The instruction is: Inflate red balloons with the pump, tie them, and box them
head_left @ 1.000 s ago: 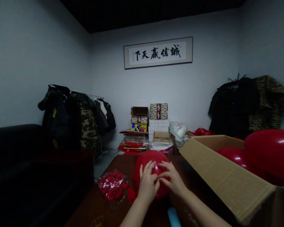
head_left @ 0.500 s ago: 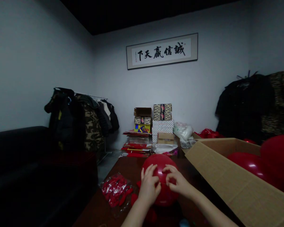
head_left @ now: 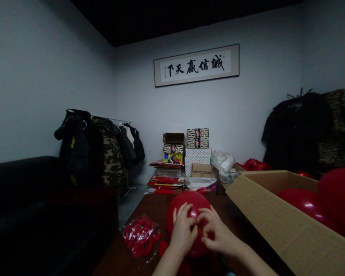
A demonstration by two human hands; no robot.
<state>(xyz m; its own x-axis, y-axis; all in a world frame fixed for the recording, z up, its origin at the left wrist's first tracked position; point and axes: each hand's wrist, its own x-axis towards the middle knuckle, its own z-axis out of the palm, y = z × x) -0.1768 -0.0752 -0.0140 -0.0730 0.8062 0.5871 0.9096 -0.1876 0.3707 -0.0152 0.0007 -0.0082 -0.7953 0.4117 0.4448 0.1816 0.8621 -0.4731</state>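
A blown-up red balloon (head_left: 189,199) stands over the brown table in front of me, partly covered by both hands. My left hand (head_left: 184,228) is on its near side, with thumb and fingers bent in a pinch at the balloon. From the right, my right hand (head_left: 215,232) comes up close to the left fingertips, its fingers curled and pinched. The balloon's neck seems to lie between them, hidden by the fingers. A faint thin line shows near the right fingertips. Left of the hands lies a clear plastic bag (head_left: 140,234) of uninflated red balloons.
An open cardboard box (head_left: 284,214) holding red balloons (head_left: 307,203) stands at the right. Stacked boxes (head_left: 197,153), red flat packs (head_left: 165,184) and a white plastic bag (head_left: 222,161) fill the table's far end. A black sofa (head_left: 23,168) is at left.
My hands have drawn closer together at the balloon, the right one moving inward. The balloon has shifted slightly left and down, and the view has tilted up a little.
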